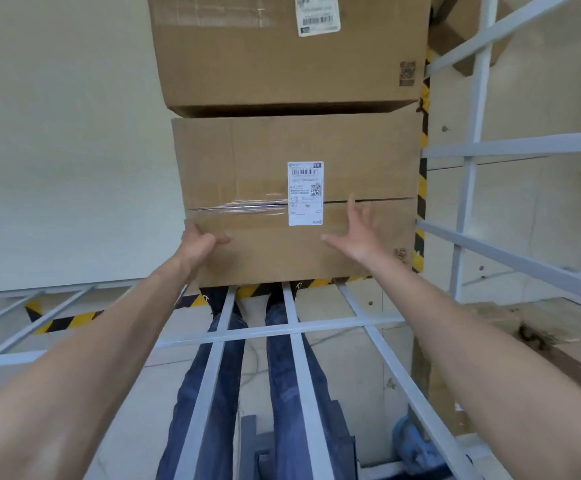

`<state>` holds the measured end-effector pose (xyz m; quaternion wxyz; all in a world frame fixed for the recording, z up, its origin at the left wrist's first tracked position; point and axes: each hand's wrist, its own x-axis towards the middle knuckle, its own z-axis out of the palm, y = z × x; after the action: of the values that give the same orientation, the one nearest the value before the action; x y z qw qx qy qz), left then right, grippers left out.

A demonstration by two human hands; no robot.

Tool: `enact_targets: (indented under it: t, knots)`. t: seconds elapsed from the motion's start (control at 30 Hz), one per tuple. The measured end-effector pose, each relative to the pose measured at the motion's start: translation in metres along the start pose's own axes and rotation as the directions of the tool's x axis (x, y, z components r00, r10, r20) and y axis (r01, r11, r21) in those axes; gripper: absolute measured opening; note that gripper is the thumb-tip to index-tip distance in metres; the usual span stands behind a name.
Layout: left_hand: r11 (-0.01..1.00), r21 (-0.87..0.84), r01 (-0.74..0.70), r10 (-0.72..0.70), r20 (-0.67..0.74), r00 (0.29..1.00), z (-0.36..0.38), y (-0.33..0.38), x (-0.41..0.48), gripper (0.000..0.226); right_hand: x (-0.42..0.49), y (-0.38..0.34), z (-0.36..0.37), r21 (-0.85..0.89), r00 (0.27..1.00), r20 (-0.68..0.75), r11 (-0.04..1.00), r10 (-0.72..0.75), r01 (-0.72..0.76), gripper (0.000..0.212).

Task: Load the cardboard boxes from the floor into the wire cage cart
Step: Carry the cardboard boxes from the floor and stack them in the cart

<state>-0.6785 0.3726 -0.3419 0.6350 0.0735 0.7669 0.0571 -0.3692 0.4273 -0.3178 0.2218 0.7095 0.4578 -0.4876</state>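
A large cardboard box (264,161) with a white shipping label and clear tape across its seam lies straight ahead. A second large cardboard box (247,57) with its own label lies beyond it, touching it. My left hand (199,242) rests against the near box close to its left edge, fingers loosely spread. My right hand (360,233) is over the right half of that box, fingers wide apart and holding nothing. Both forearms reach across the grey bars of the wire cage cart (282,330).
The cart's side panel (510,147) rises at the right. A third cardboard box (455,26) shows behind it at the top right. Yellow-black hazard tape (64,322) marks the floor. My jeans-clad legs (282,375) show through the bars. A white wall is at the left.
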Motion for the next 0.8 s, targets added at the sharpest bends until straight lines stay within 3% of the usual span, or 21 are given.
enact_targets:
  t: [0.13, 0.2, 0.23, 0.27, 0.3, 0.33, 0.37, 0.47, 0.57, 0.67, 0.8]
  knots:
    - [0.994, 0.108, 0.026, -0.023, -0.028, 0.999, 0.006, 0.0, 0.014, 0.117, 0.027, -0.021, 0.027, -0.231, 0.998, 0.04, 0.971, -0.053, 0.061, 0.116]
    - [0.919, 0.393, -0.037, 0.076, -0.085, 0.993, 0.007, -0.005, 0.011, 0.119, 0.036, -0.017, 0.03, -0.363, 0.998, 0.045, 0.93, -0.045, 0.059, 0.124]
    - [0.778, 0.622, -0.088, 0.188, -0.098, 0.977, 0.009, -0.009, 0.009, 0.119, 0.038, -0.012, 0.031, -0.407, 0.998, 0.043, 0.911, -0.053, 0.066, 0.126]
    - [0.57, 0.807, -0.152, 0.323, -0.051, 0.945, 0.013, -0.013, 0.008, 0.118, 0.039, -0.007, 0.032, -0.434, 0.997, 0.039, 0.897, -0.07, 0.08, 0.126]
    - [0.377, 0.902, -0.212, 0.407, 0.045, 0.912, 0.018, -0.013, 0.009, 0.117, 0.042, -0.001, 0.032, -0.448, 0.995, 0.032, 0.889, -0.093, 0.098, 0.126]
    - [0.265, 0.93, -0.254, 0.418, 0.127, 0.899, 0.024, -0.012, 0.013, 0.117, 0.044, 0.003, 0.031, -0.459, 0.993, 0.027, 0.881, -0.116, 0.115, 0.126]
    - [0.221, 0.937, -0.271, 0.387, 0.17, 0.906, 0.03, -0.008, 0.017, 0.12, 0.047, 0.006, 0.029, -0.476, 0.99, 0.023, 0.87, -0.138, 0.133, 0.125]
    - [0.261, 0.942, -0.213, 0.299, 0.131, 0.945, 0.047, 0.012, 0.035, 0.134, 0.057, 0.002, 0.018, -0.521, 0.984, 0.019, 0.839, -0.176, 0.16, 0.126]
    - [0.294, 0.939, -0.178, 0.305, 0.084, 0.949, 0.057, 0.019, 0.039, 0.136, 0.062, -0.004, 0.012, -0.53, 0.987, 0.021, 0.836, -0.158, 0.145, 0.128]
    - [0.292, 0.941, -0.172, 0.357, 0.06, 0.932, 0.055, 0.016, 0.032, 0.122, 0.055, -0.004, 0.012, -0.532, 0.986, 0.011, 0.834, -0.166, 0.146, 0.121]
    - [0.36, 0.909, -0.21, 0.368, 0.069, 0.927, 0.042, 0.03, 0.008, 0.099, 0.036, -0.003, -0.004, -0.498, 0.98, -0.025, 0.853, -0.198, 0.16, 0.096]
